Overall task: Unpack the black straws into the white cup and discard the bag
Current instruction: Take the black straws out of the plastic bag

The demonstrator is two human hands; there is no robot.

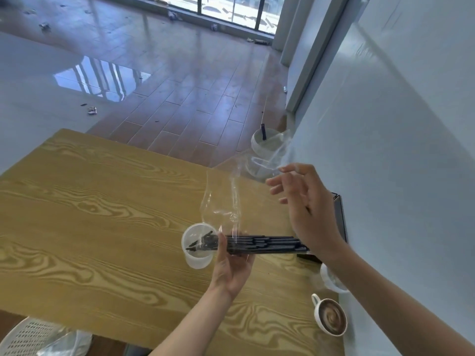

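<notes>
My left hand [232,263] grips a bundle of black straws [267,244], lying level over the wooden table [102,214]. Their left tips reach over the mouth of the white cup [196,246], which stands on the table and holds a few straw ends. A clear plastic bag [226,199] hangs in the air above the straws, stretching up toward the right. My right hand [305,204] is raised beside the bag with its fingers spread and straight; whether a fingertip touches the bag's upper end I cannot tell.
A coffee cup [330,318] with latte art stands near the table's right front edge, with a glass [331,278] behind it. A dark flat object [340,217] lies by the wall. On the floor past the table stands a white bucket [267,145]. A white chair [28,335] sits front left.
</notes>
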